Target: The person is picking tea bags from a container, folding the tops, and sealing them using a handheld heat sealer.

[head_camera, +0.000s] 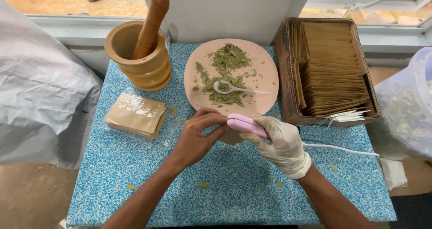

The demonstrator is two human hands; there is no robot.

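My right hand (281,144), in a white glove, grips a small pink corded sealer (245,124) and presses it shut. A brown paper sachet (231,137) pokes out under the sealer, mostly hidden. My bare left hand (195,136) holds that sachet against the sealer's left end. Just beyond sits a round pink plate (265,73) with dried green leaves (227,71) and a white plastic spoon (234,89) lying on them.
A wooden mortar (137,55) with a pestle (151,24) stands at the back left. A clear pack of brown sachets (136,114) lies left of my hands. A cardboard box (288,76) of brown sachets is at the right, beside a plastic bag (405,107). The sealer's white cord (342,149) trails right.
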